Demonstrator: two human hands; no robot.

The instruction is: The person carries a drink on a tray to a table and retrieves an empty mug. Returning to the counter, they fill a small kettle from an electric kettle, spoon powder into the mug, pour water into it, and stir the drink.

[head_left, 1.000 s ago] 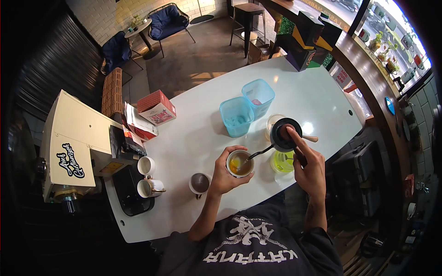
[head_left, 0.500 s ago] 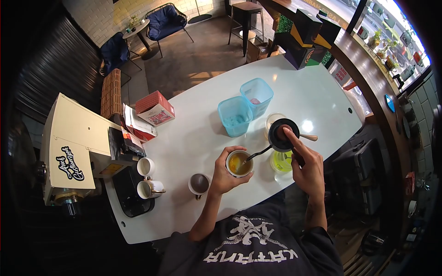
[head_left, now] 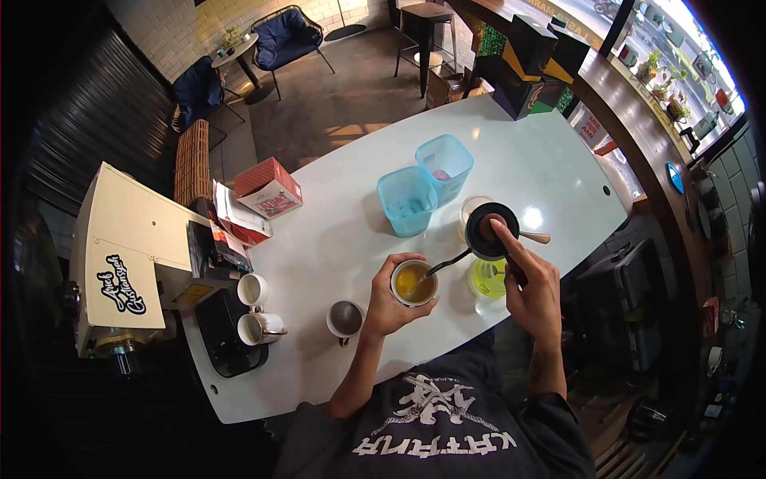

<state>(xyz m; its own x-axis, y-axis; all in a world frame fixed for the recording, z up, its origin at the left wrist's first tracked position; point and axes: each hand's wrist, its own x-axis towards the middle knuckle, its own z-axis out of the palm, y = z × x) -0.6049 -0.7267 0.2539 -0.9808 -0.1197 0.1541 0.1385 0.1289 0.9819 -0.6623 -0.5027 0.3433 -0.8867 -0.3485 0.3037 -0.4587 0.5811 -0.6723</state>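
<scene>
My left hand (head_left: pixel 386 310) is wrapped round a white cup (head_left: pixel 414 304) with yellowish liquid (head_left: pixel 409 279) inside. My right hand (head_left: pixel 536 294) grips a black gooseneck kettle (head_left: pixel 506 243), its handle mostly hidden by the fingers. One finger stretches onto the brown lid knob (head_left: pixel 492 227). The kettle's thin spout (head_left: pixel 452 262) points down at the cup, and a clear stream runs from its tip into the liquid. Partly under the kettle stands a yellow-green cup (head_left: pixel 487 281). Left of my left wrist is a mug (head_left: pixel 345 319) with something dark brown in it.
Two blue translucent containers (head_left: pixel 407 199) stand mid-table. Behind the kettle are a pale round container (head_left: pixel 471 209) and a wooden handle (head_left: pixel 535 237). Two white mugs (head_left: pixel 254 327) sit by a cream machine (head_left: pixel 128 255) at left. A red box (head_left: pixel 270 189) and dark boxes (head_left: pixel 527 80) line the far side.
Both hands stay almost where they were. The stream from the spout continues into the cup; the kettle has shifted only very slightly.
</scene>
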